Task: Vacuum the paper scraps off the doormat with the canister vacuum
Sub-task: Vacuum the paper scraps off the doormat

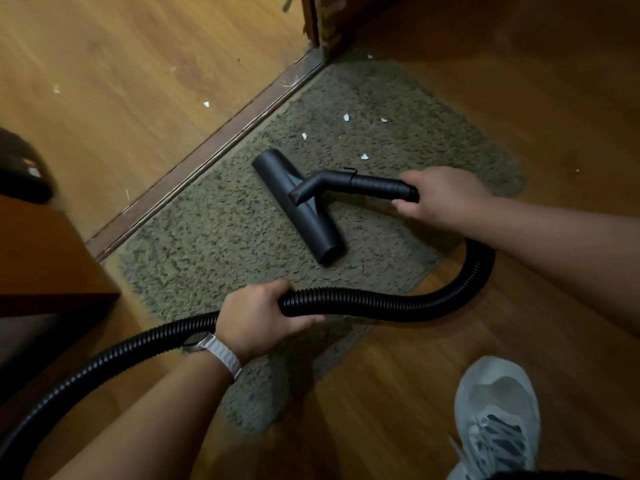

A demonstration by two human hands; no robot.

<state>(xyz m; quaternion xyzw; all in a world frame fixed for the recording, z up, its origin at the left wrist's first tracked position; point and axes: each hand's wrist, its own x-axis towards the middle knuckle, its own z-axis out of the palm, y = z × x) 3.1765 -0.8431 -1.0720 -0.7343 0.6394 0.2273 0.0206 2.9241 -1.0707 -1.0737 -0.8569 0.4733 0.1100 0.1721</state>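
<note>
A shaggy olive doormat (214, 237) lies on the wood floor against a door threshold. The black floor nozzle (311, 223) of the vacuum rests flat on the mat's middle. My right hand (440, 199) grips the black handle tube (377, 185) behind the nozzle. My left hand (263, 317), with a white watch strap on the wrist, grips the ribbed black hose (398, 306), which loops round to the handle. Several white paper scraps (346, 117) lie on the mat beyond the nozzle, one scrap (364, 156) close to it.
More scraps (206, 104) lie on the lighter floor past the threshold strip (221, 147). A door frame corner (322, 26) stands at the mat's far end. A dark rounded object (20, 168) sits at the left edge above brown furniture (45, 258). My grey sneaker (498, 414) is bottom right.
</note>
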